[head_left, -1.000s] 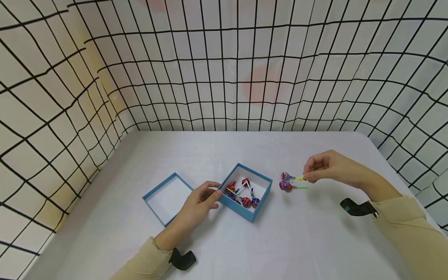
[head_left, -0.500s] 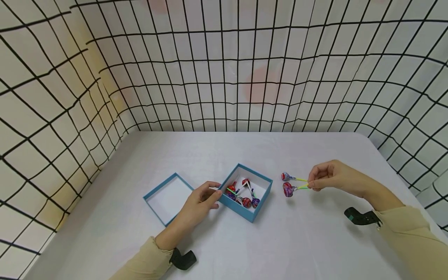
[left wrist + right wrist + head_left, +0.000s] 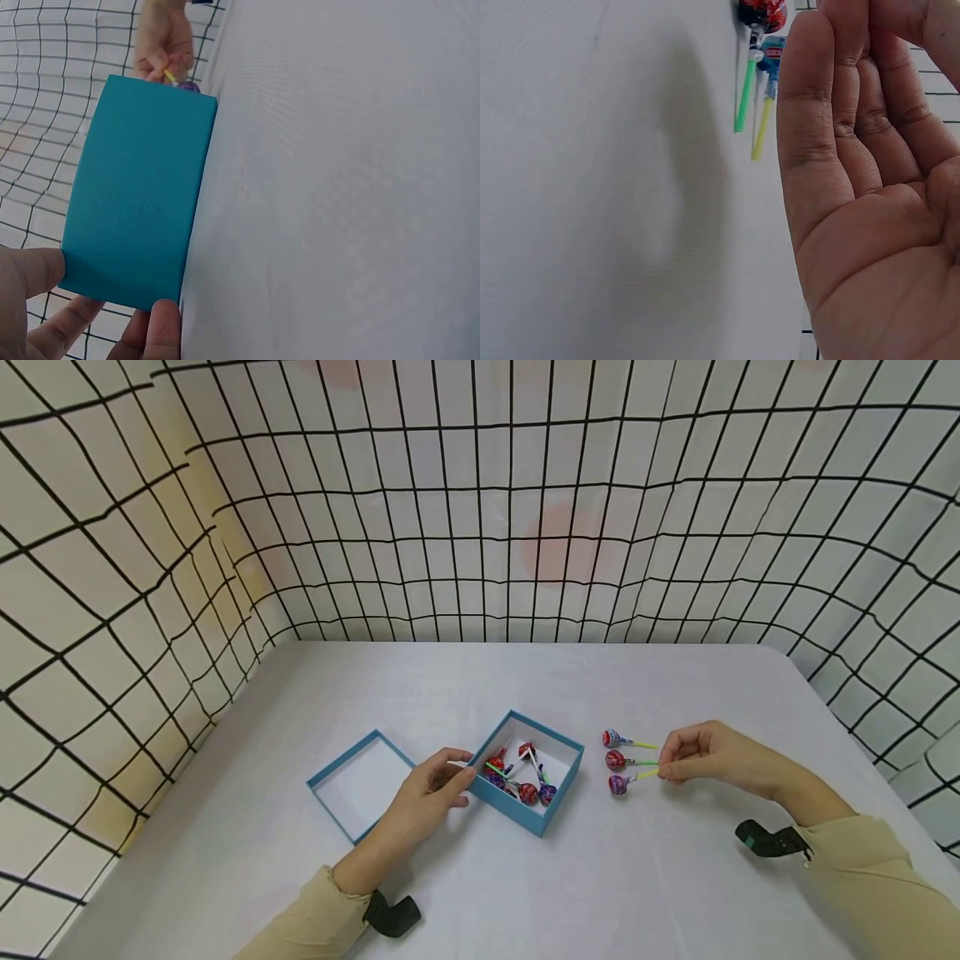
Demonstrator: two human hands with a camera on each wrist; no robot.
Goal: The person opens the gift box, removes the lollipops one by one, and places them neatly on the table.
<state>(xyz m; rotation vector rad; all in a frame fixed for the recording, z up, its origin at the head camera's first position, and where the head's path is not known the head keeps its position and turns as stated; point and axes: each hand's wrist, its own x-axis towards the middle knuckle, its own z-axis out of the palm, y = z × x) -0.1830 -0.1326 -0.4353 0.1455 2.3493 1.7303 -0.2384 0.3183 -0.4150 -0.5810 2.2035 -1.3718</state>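
Left hand (image 3: 431,785): holds one corner of the blue box (image 3: 517,812).
Right hand (image 3: 697,756): pinches a purple lollipop (image 3: 617,785) by its yellow stick (image 3: 648,774).
Both hands: far apart.
Red lollipop (image 3: 615,760), blue lollipop (image 3: 611,737): on the table (image 3: 600,893), left of the right hand.
More lollipops (image 3: 528,793): inside the box, right of the left hand.
Lid (image 3: 358,783): just left of the left hand.

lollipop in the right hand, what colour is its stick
The stick is yellow; the head view shows it best.
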